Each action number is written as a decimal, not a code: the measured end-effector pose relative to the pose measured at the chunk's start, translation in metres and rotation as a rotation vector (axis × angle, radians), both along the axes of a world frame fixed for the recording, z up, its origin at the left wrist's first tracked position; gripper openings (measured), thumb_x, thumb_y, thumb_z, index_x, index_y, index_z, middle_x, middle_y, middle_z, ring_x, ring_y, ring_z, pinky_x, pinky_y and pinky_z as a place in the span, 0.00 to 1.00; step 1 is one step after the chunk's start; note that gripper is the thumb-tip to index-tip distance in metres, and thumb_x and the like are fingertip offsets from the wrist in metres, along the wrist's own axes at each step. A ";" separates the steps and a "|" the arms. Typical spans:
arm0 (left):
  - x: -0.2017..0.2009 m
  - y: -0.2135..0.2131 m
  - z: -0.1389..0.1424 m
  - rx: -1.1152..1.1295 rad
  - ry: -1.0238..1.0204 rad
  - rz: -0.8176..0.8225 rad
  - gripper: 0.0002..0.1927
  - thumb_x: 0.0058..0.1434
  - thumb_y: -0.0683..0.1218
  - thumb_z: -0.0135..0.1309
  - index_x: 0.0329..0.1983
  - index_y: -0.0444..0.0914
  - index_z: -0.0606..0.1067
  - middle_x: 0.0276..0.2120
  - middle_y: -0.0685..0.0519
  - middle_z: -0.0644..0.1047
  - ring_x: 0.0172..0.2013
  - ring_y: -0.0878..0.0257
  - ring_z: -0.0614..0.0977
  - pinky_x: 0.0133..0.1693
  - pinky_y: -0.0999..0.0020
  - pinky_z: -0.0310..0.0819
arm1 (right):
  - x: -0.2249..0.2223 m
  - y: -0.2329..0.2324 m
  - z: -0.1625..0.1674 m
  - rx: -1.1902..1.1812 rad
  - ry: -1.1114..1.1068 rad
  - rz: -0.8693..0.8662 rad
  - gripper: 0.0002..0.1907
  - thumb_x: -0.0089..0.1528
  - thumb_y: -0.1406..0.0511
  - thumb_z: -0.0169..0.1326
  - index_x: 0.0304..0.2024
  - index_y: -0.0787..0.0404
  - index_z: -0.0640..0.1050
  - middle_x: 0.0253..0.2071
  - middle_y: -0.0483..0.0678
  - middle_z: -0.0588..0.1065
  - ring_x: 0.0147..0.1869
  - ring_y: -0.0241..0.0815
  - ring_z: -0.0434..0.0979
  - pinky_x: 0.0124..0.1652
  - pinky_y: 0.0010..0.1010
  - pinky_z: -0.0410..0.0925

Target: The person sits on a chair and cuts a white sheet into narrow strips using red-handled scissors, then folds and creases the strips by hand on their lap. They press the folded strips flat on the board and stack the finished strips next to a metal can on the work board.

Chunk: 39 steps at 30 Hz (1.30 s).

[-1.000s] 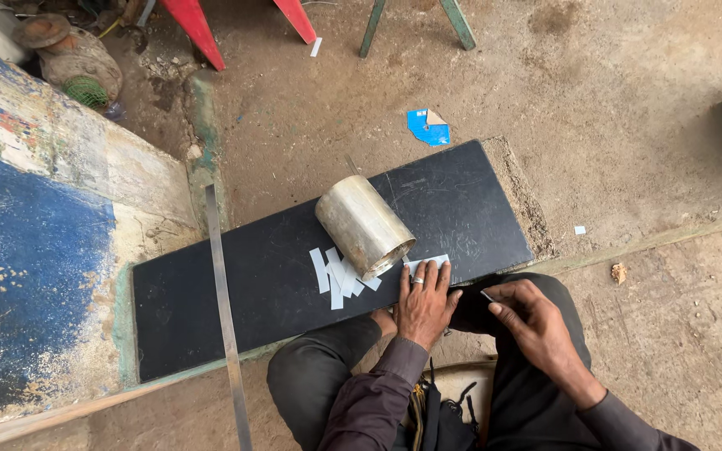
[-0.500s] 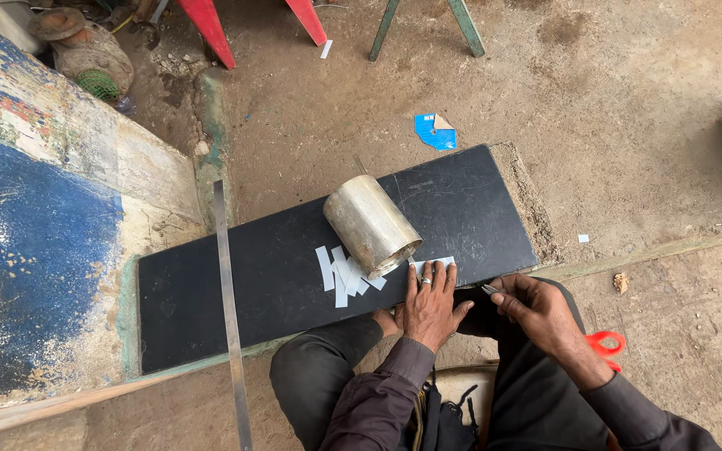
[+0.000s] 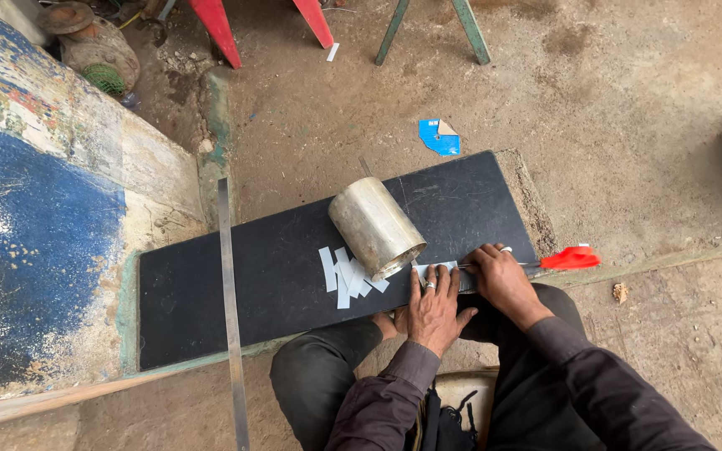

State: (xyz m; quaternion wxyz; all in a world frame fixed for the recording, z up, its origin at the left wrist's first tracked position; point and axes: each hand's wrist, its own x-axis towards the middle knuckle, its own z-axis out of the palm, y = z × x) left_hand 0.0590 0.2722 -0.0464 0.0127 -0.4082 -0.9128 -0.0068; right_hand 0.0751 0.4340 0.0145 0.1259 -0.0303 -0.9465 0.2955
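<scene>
Pressing left hand [image 3: 433,307] on strip [image 3: 434,270] at board [image 3: 236,284] edge

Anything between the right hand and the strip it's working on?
Nothing visible. The right hand with red-handled scissors is at the strip, which the left hand presses down; the metal cylinder lies beside.
</scene>
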 end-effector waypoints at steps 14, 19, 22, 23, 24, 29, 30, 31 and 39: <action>-0.009 0.000 -0.012 -0.013 -0.002 0.013 0.45 0.66 0.72 0.41 0.74 0.36 0.60 0.67 0.42 0.64 0.70 0.44 0.61 0.69 0.33 0.40 | -0.017 -0.007 -0.003 0.128 -0.045 0.028 0.11 0.61 0.69 0.54 0.44 0.60 0.82 0.43 0.49 0.77 0.49 0.52 0.72 0.47 0.43 0.66; -0.009 0.000 -0.017 -0.036 0.024 0.010 0.45 0.66 0.73 0.41 0.73 0.36 0.60 0.67 0.42 0.64 0.70 0.44 0.61 0.69 0.33 0.40 | -0.017 -0.009 -0.010 0.193 -0.073 0.031 0.15 0.58 0.72 0.54 0.47 0.60 0.81 0.45 0.48 0.77 0.52 0.50 0.73 0.49 0.42 0.66; -0.011 0.003 -0.020 -0.063 0.043 0.023 0.46 0.65 0.73 0.41 0.74 0.37 0.60 0.67 0.42 0.64 0.70 0.44 0.61 0.70 0.35 0.40 | -0.018 -0.010 -0.013 0.213 -0.040 0.039 0.20 0.55 0.74 0.54 0.50 0.60 0.81 0.48 0.49 0.77 0.53 0.50 0.73 0.51 0.41 0.66; -0.011 0.004 -0.020 -0.065 0.039 0.022 0.46 0.65 0.73 0.40 0.74 0.37 0.60 0.67 0.42 0.64 0.70 0.44 0.61 0.70 0.34 0.40 | -0.018 -0.010 -0.014 0.216 -0.025 0.042 0.22 0.54 0.74 0.54 0.51 0.61 0.81 0.49 0.49 0.77 0.53 0.50 0.72 0.52 0.41 0.66; -0.012 0.005 -0.020 -0.065 0.038 0.021 0.46 0.65 0.73 0.40 0.74 0.37 0.60 0.67 0.42 0.64 0.70 0.45 0.60 0.70 0.34 0.40 | -0.019 -0.010 -0.014 0.230 -0.048 0.039 0.21 0.54 0.74 0.54 0.51 0.60 0.81 0.49 0.48 0.77 0.54 0.50 0.72 0.52 0.41 0.66; -0.013 0.005 -0.021 -0.067 0.037 0.024 0.46 0.65 0.74 0.40 0.74 0.37 0.60 0.67 0.41 0.64 0.70 0.45 0.61 0.70 0.34 0.40 | -0.022 -0.011 -0.011 0.271 -0.099 0.043 0.22 0.53 0.73 0.57 0.51 0.59 0.80 0.49 0.47 0.76 0.55 0.49 0.72 0.51 0.42 0.65; -0.013 0.005 -0.021 -0.067 0.039 0.024 0.46 0.65 0.74 0.40 0.73 0.37 0.60 0.66 0.41 0.64 0.70 0.45 0.61 0.70 0.34 0.40 | -0.022 -0.011 -0.010 0.277 -0.100 0.045 0.22 0.53 0.72 0.57 0.51 0.59 0.80 0.49 0.47 0.76 0.55 0.49 0.72 0.51 0.42 0.65; -0.013 0.005 -0.021 -0.066 0.041 0.023 0.46 0.65 0.74 0.40 0.73 0.37 0.60 0.66 0.41 0.64 0.70 0.45 0.61 0.70 0.35 0.39 | -0.022 -0.011 -0.010 0.284 -0.101 0.046 0.22 0.53 0.72 0.57 0.51 0.59 0.80 0.49 0.47 0.76 0.55 0.49 0.71 0.51 0.42 0.65; -0.011 0.004 -0.017 -0.078 0.030 0.031 0.46 0.64 0.74 0.41 0.72 0.36 0.61 0.66 0.42 0.64 0.69 0.45 0.61 0.70 0.34 0.39 | -0.021 -0.018 -0.003 0.323 -0.074 0.038 0.22 0.53 0.72 0.57 0.52 0.58 0.80 0.49 0.47 0.75 0.55 0.49 0.71 0.51 0.42 0.64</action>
